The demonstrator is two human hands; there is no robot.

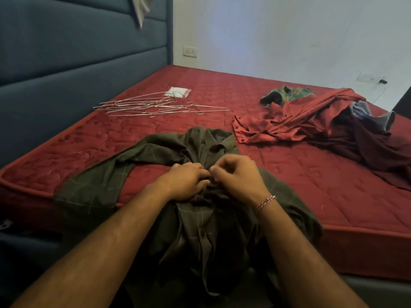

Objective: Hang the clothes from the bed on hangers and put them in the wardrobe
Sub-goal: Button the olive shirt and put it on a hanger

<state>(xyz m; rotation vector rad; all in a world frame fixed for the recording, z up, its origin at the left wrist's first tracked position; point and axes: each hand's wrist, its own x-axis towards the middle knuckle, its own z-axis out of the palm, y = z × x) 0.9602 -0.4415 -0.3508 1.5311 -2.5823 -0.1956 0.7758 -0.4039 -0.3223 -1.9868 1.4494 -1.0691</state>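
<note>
Dark green checked shirt [155, 150] spread out on the near part of the red bed [278, 174], collar pointing away, lower part hanging over the near edge. Both hands together on the middle front of the shirt, close to the button line. Left hand [185, 181] with fingers curled down, gripping a bunch of the green cloth. Right hand [236, 176] with fingers curled in, pinching the cloth right beside the left hand, fingertips almost touching. Red and white thread band [265, 202] round the right wrist. Left sleeve of the shirt lying out to the left and bending back toward the near edge. Heap of thin wire hangers [160, 106] flat on the bed, farther away on the left, well apart from the shirt. Small clear plastic bag [179, 92] just behind the hangers, touching them. Pile of other clothes [311, 121] on the right side of the bed: a red shirt in front, a dark maroon one beside it, a green patterned one behind, something grey on top. Blue padded headboard [77, 52] along the left. White wall [289, 36] behind, with a socket [190, 51] near the corner
</note>
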